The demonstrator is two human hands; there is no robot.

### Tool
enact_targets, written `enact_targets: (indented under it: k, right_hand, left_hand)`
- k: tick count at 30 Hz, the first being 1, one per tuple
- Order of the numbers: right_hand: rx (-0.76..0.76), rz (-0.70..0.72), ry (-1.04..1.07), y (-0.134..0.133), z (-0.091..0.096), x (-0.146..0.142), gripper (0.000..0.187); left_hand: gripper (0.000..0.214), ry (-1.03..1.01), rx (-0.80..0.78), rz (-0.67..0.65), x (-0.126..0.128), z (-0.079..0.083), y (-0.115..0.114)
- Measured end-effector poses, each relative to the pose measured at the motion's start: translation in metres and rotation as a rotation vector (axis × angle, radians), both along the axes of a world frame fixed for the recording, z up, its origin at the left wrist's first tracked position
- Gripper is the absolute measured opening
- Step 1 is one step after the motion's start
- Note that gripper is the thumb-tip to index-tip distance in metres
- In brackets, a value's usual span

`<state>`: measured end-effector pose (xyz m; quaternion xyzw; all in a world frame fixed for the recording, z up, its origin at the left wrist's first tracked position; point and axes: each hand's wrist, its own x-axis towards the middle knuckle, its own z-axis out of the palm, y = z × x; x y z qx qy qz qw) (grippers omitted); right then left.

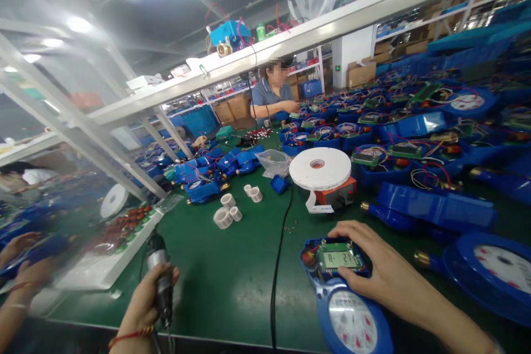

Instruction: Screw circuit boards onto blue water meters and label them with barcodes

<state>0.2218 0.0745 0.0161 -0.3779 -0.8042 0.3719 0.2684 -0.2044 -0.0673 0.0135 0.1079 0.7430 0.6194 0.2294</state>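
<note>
Head view: left hand (146, 292) gripped driver (158, 259); right hand (371, 260) pinched meter (352, 322) by its box end on bench (211, 279). Meter seemed stiff, heavyish, slick; display (339, 259) fragile, blue rim (324, 310) safer to hold.

A power screwdriver (160, 276) is gripped in the left hand (143, 300), its tip pointed down near the close edge of the green counter (219, 287). By the thumb and fingers of the right hand (371, 257), a blue meter (352, 322) is held around its display housing, the round dial turned upward. The counter is crossed by a black cable (277, 260) between the two hands. Behind the meter, a roll of white labels (307, 174) is seen above an orange box (342, 193). Small white rolls (223, 218) are grouped farther left, and the right side is crowded with blue housings (440, 207). Across the counter, a co-worker (265, 94) is seen.
</note>
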Motion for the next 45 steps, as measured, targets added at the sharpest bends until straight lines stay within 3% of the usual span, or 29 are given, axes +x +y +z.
enact_targets:
  k: [4, 6, 9, 11, 14, 18, 23, 27, 34, 40, 45]
  right_hand:
    - [-0.161, 0.005, 0.095, 0.0, -0.011, -0.003, 0.043]
    - [-0.225, -0.016, 0.149, -0.002, -0.019, -0.003, 0.045]
    - [-0.273, -0.024, 0.208, -0.005, -0.029, -0.003, 0.047]
    - [-0.272, -0.022, 0.226, -0.006, -0.032, -0.003, 0.047]
    - [-0.274, -0.023, 0.209, -0.006, -0.033, -0.002, 0.05]
    - [-0.288, -0.029, 0.18, -0.004, -0.029, -0.002, 0.052]
    - [-0.285, -0.016, 0.279, 0.0, -0.031, -0.004, 0.049]
    - [-0.3, -0.033, 0.291, 0.001, -0.029, -0.006, 0.052]
    - [-0.326, -0.039, 0.291, 0.001, -0.026, -0.004, 0.047]
    - [-0.18, -0.06, 0.152, 0.001, -0.025, -0.001, 0.031]
    - [-0.028, -0.074, 0.037, 0.0, -0.019, -0.001, 0.028]
  left_hand:
    - [0.04, -0.029, 0.348, -0.072, 0.035, 0.039, 0.015]
    - [0.047, -0.055, 0.595, -0.115, 0.064, 0.066, 0.042]
    - [0.05, 0.005, 0.718, -0.267, 0.115, 0.091, 0.099]
    - [0.042, 0.166, 0.741, -0.385, 0.145, 0.091, 0.138]
    - [0.036, 0.286, 0.781, -0.431, 0.177, 0.072, 0.186]
    - [0.037, 0.384, 0.765, -0.438, 0.193, 0.036, 0.221]
    - [0.035, 0.42, 0.691, -0.464, 0.194, 0.006, 0.233]
    - [0.034, 0.435, 0.639, -0.481, 0.193, -0.004, 0.234]
    - [0.03, 0.453, 0.676, -0.462, 0.194, 0.008, 0.228]
    - [0.034, 0.469, 0.73, -0.444, 0.197, 0.031, 0.214]
    - [0.035, 0.517, 0.689, -0.445, 0.202, 0.022, 0.22]
